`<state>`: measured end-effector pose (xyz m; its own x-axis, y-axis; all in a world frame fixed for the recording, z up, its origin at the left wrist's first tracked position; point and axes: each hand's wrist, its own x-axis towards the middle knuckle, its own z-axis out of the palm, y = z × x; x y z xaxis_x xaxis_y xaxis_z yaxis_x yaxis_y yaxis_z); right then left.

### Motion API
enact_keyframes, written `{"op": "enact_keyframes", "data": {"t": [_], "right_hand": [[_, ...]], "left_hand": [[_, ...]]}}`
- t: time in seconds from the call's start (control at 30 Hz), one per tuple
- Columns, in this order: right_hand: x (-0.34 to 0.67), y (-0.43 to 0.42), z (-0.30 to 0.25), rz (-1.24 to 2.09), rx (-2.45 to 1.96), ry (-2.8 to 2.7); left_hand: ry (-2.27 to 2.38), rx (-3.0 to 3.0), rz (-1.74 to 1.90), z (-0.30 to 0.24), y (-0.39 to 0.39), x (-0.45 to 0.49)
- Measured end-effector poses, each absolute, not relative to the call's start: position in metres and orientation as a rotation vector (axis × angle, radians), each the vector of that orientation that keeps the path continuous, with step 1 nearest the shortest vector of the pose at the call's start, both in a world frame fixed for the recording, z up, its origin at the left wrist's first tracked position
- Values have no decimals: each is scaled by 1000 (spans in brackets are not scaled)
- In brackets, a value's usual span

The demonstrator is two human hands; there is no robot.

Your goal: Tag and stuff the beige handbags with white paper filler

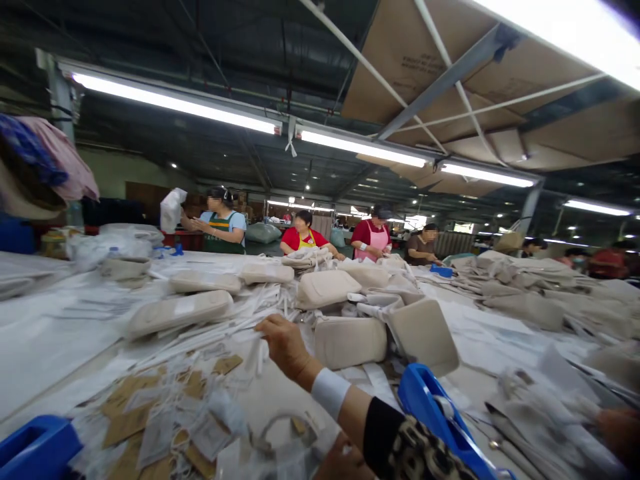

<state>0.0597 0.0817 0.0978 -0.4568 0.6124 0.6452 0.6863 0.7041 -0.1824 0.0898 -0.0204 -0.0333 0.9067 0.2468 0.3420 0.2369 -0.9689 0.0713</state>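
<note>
My right hand (287,343) reaches across from the lower right, fingers pinched on the end of a white strip (259,353). Just behind it lies a pile of long white strips (215,333). Beige bags (350,341) sit close to its right. At the bottom edge, partly under my right forearm, is my left hand (345,460); its fingers are blurred and mostly hidden. Near it lies a grey strap (273,423) among clear plastic. Brown cards and small clear packets (200,433) spread over the table to the left.
Blue tape dispensers (435,407) stand at right and lower left (37,443). Beige pieces (530,293) are heaped at the right. Several people (303,237) work across the table. Another person's hand (620,427) shows at the right edge. Lamps (175,100) hang overhead.
</note>
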Motion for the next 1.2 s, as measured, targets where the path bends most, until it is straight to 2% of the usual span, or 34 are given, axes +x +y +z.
{"op": "enact_keyframes", "data": {"t": [0.17,0.4,0.6,0.7,0.83,0.97,1.2], "right_hand": [[112,50,141,-136,-1122,-1863],[207,-10,160,36,-1037,-1540],[275,-80,175,285,-1117,-1112],[294,-107,151,543,-1304,-1053],[296,-126,81,850,-1556,-1137],[283,-129,27,847,-1754,-1265],[255,-120,4,954,-1887,-1290]], "left_hand": [[285,3275,500,-45,-23,86],[481,2984,304,6,-64,56],[483,2912,273,25,-68,57],[487,2880,259,33,-69,58],[469,2795,232,43,-70,61],[487,2710,200,46,-70,65],[489,2599,245,45,-69,68]]}}
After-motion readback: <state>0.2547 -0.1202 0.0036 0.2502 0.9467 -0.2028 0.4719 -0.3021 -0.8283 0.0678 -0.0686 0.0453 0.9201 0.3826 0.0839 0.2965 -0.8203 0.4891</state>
